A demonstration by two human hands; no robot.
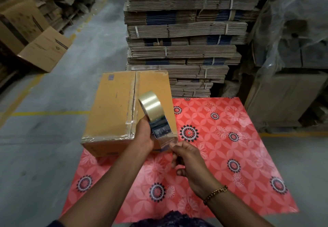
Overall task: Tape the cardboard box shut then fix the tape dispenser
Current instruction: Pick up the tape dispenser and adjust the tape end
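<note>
Left hand [144, 134] grips tape dispenser [156, 118]; right hand [188, 157] pinches its tape end [168, 140], over the taped cardboard box [115, 106].

From my seat, the cardboard box [117, 109] at about eleven o'clock of centre reads orange-brown, with glossy clear tape along its seam and a small blue printed patch near its far left corner. The tape roll [150, 105] is pale, shiny yellow-green; the tape dispenser [159, 128] beneath it is dark blue with silvery glints. I see a coral-red mat [230, 155] spreading toward four o'clock, patterned with pale pink petal lattice, white outlined flowers and black-and-white rosettes. At twelve, the stacked flat cartons [186, 31] show dull brown edges banded with navy blue. A gold chain bracelet [215, 194] circles my right wrist. The floor [53, 155] is grey with yellow lines.
</note>
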